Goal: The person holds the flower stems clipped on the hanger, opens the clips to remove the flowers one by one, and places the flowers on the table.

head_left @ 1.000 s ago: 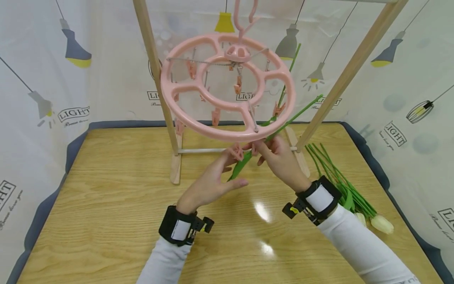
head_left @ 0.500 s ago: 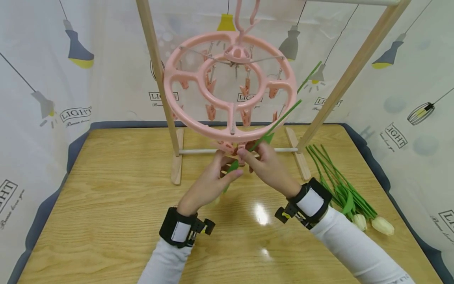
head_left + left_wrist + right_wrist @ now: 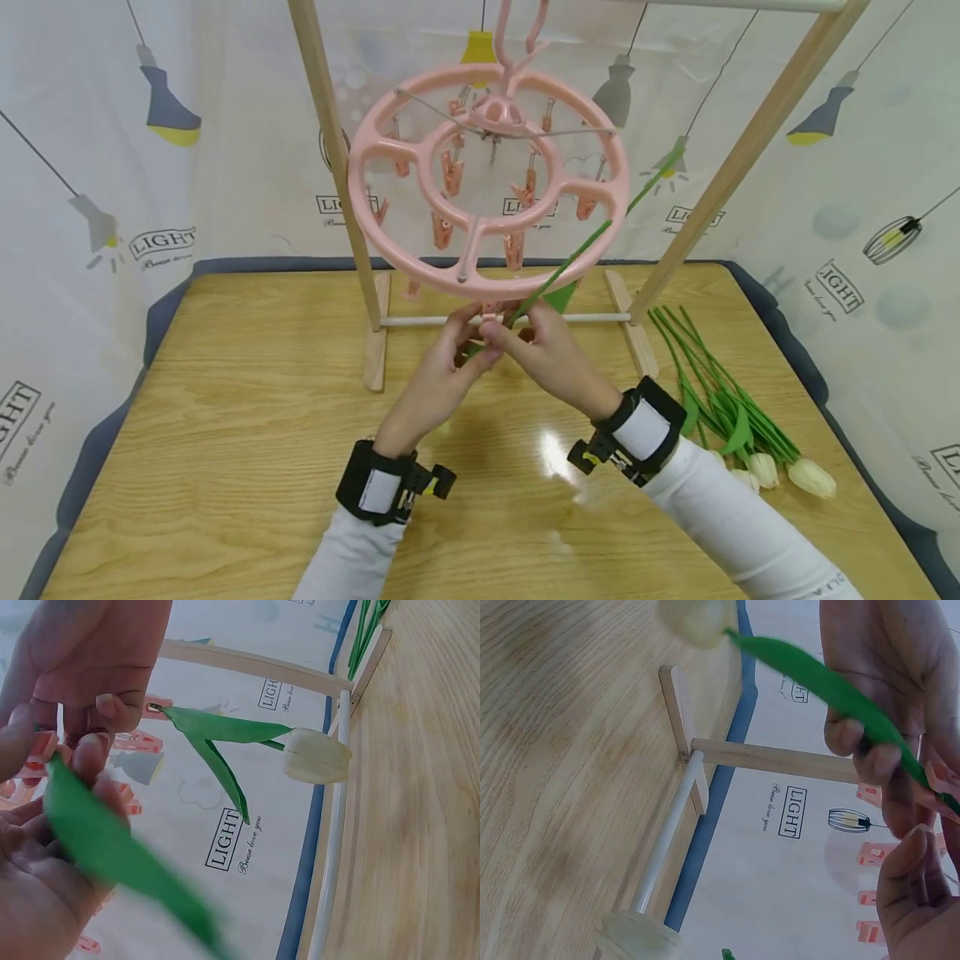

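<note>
Here you are, both hands tight together just under the front rim of the pink round hanger (image 3: 480,287), and the action is all at one pink clip (image 3: 489,310). Your right hand (image 3: 562,358) has it, thumb and fingers pinched on that clip, right beside the fingertips of your left hand (image 3: 431,379). Your left is on the tulip (image 3: 825,682), fingers curled at its green leaf, though overlapping fingers hide the exact hold. The tulip sits right between you: its leaf and stem meet the clip at your fingertips, the stem slants up past your right thumb and across the hanger's rim, and the bloom hangs below your left hand, blurred in the right wrist view. Whether the clip has bitten on the stem, I cannot tell!

Just to the right of your hands, look, a second tulip (image 3: 316,755) hangs bloom-down from another clip, apart from the one you hold. Over on the table (image 3: 247,467), well off to your right, lies a bunch of white tulips (image 3: 741,427), by the foot of the wooden frame (image 3: 750,158), blooms towards you.
</note>
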Action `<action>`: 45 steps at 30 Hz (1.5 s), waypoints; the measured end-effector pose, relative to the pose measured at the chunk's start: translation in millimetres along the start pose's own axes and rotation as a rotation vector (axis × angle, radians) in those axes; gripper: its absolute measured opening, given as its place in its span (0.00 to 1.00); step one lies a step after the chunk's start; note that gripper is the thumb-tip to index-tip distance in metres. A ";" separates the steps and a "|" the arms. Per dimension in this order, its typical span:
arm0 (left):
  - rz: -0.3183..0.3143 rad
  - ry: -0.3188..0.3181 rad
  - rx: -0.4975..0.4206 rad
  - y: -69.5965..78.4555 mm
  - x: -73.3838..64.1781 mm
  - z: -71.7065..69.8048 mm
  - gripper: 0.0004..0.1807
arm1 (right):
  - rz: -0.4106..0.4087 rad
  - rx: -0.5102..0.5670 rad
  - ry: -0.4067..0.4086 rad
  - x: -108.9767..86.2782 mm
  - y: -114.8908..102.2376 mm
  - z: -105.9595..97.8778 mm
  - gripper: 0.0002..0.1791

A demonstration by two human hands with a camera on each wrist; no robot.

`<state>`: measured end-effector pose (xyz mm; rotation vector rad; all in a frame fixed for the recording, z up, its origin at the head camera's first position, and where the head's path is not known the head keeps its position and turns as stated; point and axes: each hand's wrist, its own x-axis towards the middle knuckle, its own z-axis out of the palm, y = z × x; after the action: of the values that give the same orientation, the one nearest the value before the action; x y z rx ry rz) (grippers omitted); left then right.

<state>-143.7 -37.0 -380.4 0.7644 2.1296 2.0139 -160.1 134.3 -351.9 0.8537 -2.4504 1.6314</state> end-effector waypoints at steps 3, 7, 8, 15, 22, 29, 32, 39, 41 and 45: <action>0.015 0.028 0.065 -0.4 -0.6 -1.5 0.29 | -0.004 -0.013 -0.002 -0.4 -0.1 -1.8 0.14; 0.022 0.051 0.149 1.0 -1.6 -3.6 0.25 | -0.006 -0.019 -0.008 -4.5 2.2 -8.0 0.17; 0.021 0.058 0.165 1.4 -1.9 -4.1 0.24 | -0.008 -0.021 -0.002 -5.9 2.5 -10.2 0.19; 0.081 0.137 0.245 1.3 -4.0 -8.5 0.18 | -0.017 0.035 0.113 -11.7 2.2 -28.6 0.15; 0.168 0.207 0.245 -2.9 -7.2 -15.2 0.16 | -0.068 0.138 0.052 -17.5 -0.1 -42.4 0.18; 0.236 0.263 0.394 -3.3 -8.2 -29.3 0.21 | -0.092 0.176 0.086 -20.1 -6.8 -46.0 0.13; 0.235 0.276 0.449 -1.9 -7.4 -32.4 0.19 | -0.136 0.198 0.141 -19.1 -9.0 -45.2 0.10; 0.243 0.257 0.523 0.7 -5.2 -31.6 0.24 | -0.217 0.246 0.308 -13.2 -15.9 -43.9 0.08; 0.242 0.235 0.512 1.2 -5.0 -30.6 0.23 | -0.231 0.254 0.341 -11.7 -17.5 -44.5 0.07; 0.223 0.181 0.483 1.6 -4.5 -29.8 0.23 | -0.256 0.247 0.362 -9.8 -19.6 -45.5 0.07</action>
<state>-151.7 -65.8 -376.7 0.9468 2.8037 1.7272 -153.1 172.4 -319.5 0.7779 -1.8490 1.8244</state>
